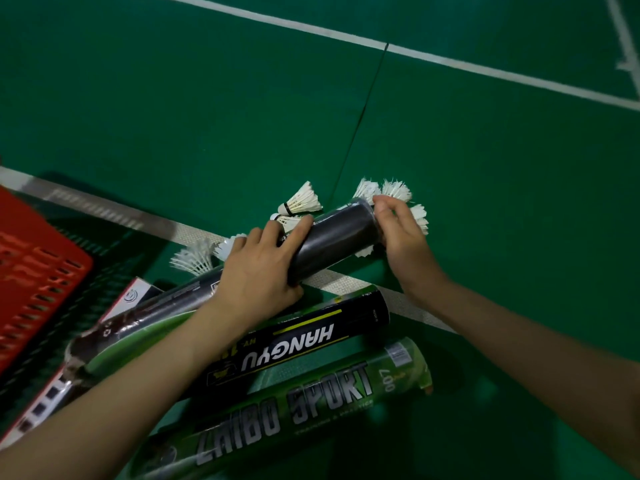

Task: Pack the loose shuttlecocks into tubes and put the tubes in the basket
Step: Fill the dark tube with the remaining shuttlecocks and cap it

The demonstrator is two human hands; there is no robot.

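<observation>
Head view: left hand (263, 271) clamps black tube (332, 240); right hand (398, 233) at its mouth, grip unclear. Shuttlecocks (301, 200) seem light, fragile; pinch corks.

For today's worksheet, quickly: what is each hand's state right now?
Left hand: holding the black tube.
Right hand: curled at the tube's far end; grip cannot be told.

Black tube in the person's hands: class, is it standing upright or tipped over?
Tipped over: the black tube runs nearly level, slanting away, with the left hand gripping its nearer part and the right hand at its far end.
</observation>
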